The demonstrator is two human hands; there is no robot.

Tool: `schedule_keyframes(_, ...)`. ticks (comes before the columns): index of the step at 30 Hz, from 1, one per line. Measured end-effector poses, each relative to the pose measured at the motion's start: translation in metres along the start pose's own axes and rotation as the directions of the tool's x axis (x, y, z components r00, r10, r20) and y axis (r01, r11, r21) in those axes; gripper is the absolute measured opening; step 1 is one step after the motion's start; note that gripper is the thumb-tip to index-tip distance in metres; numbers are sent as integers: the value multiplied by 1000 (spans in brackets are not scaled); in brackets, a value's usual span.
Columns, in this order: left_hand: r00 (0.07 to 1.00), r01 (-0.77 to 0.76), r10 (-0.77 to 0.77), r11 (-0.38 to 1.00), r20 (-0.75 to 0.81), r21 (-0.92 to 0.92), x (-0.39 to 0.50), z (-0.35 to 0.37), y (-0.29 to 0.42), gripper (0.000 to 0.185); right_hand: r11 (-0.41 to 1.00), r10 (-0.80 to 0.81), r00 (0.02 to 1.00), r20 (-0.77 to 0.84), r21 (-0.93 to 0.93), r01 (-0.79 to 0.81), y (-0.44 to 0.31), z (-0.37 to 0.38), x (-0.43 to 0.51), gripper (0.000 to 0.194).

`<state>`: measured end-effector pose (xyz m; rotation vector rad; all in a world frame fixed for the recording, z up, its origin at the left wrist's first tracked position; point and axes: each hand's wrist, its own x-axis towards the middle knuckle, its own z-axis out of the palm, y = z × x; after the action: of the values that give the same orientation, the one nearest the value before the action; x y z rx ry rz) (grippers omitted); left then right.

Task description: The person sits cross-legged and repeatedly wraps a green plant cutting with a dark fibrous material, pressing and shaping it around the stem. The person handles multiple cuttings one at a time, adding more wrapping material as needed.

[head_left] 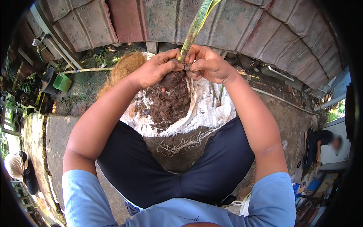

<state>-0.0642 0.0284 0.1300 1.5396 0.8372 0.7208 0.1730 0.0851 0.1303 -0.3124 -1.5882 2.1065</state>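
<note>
Both hands meet around a ball of dark soil (171,80) at the base of a snake plant leaf (190,38), which stands tilted up and to the right. My left hand (158,68) grips the ball from the left, thumb on top. From the right, my right hand (210,63) pinches the soil beside the leaf's foot. The ball's far side is hidden by my fingers. Below lies a heap of loose soil (170,107) on a white woven sack (210,116). Thin green stems (217,98) rest on the sack, partly behind my right forearm.
Brown coconut fibre (124,69) lies left of the sack, pale string (184,143) between my legs. A green container (62,82) and a black bucket (48,81) stand left. Clay roof tiles (175,21) edge the far side. Two people (317,142) are farther off, right and left.
</note>
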Motion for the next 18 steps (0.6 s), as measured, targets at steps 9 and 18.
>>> schedule_keyframes(9, 997, -63, 49, 944, -51, -325, -3, -3, 0, 39, 991, 5, 999, 50, 131, -11, -3, -2, -1, 18)
schedule_keyframes(18, 961, -213, 97, 857, -259, -469, -8, -31, -11, 43, 954, 169, 956, -242, -204, -220, 4, -29, -11, 21)
